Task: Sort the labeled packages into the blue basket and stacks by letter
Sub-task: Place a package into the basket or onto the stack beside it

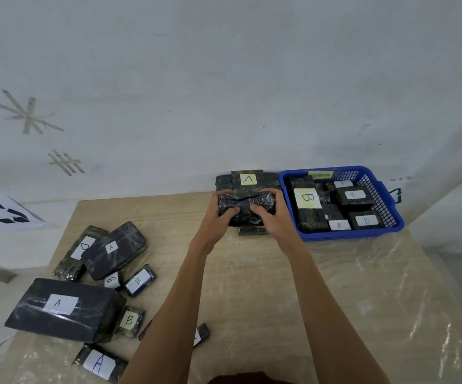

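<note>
Left hand (221,215) and right hand (272,220) grip clamped on black package (247,203), A stack (247,179) beneath, blue basket (349,236) beside, loose packages (60,309) left

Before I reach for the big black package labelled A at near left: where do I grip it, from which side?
Grip its two long edges, left of the label, from above. The big black package labelled A lies flat and wide; small B packages crowd its right end, its left half is free. The left hand and right hand hold a black wrapped package now.
</note>
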A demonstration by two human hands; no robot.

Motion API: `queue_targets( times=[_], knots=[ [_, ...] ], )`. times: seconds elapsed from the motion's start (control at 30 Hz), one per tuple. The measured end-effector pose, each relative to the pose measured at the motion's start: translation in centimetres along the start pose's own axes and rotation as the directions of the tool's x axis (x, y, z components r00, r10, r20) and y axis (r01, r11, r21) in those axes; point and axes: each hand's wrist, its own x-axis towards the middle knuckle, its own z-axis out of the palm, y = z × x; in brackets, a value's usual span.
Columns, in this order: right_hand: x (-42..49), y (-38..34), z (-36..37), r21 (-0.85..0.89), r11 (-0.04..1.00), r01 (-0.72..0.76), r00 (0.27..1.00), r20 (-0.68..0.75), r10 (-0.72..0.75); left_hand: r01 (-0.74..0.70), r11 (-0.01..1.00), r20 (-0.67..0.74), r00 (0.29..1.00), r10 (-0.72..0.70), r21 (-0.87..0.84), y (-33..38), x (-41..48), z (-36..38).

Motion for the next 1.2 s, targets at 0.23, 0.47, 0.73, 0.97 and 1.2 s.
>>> queue_targets(
  times=[0.23,0.47,0.73,0.97,1.2],
  knots=[
    [0.7,0.4,0.2,0.026,0.999,-0.041,0.999,-0.012,0.042,0.000,1.000,0.022,1.000,0.001,-0.021,0.2,0.3,-0.1],
    [0.8,0.4,-0.5,0.235,0.930,-0.284,0.959,0.050,0.280,-0.137,0.986,0.031,0.990,0.135,0.093,0.6,0.6,-0.1],
    [1.0,0.2,-1.2,0.374,0.801,-0.468,0.883,0.167,0.438,-0.202,0.973,0.067,0.978,0.195,0.114,1.3,0.8,-0.1],
    [1.5,0.6,-0.5,0.334,0.870,-0.362,0.930,0.069,0.360,0.094,0.995,0.089,0.991,-0.096,0.022,1.0,1.2,-0.2],
    [0.8,0.1,-0.2,0.101,0.983,-0.156,0.982,0.122,0.143,0.281,0.960,0.027,0.959,-0.281,0.000,0.2,1.8,-0.5]
  ],
)
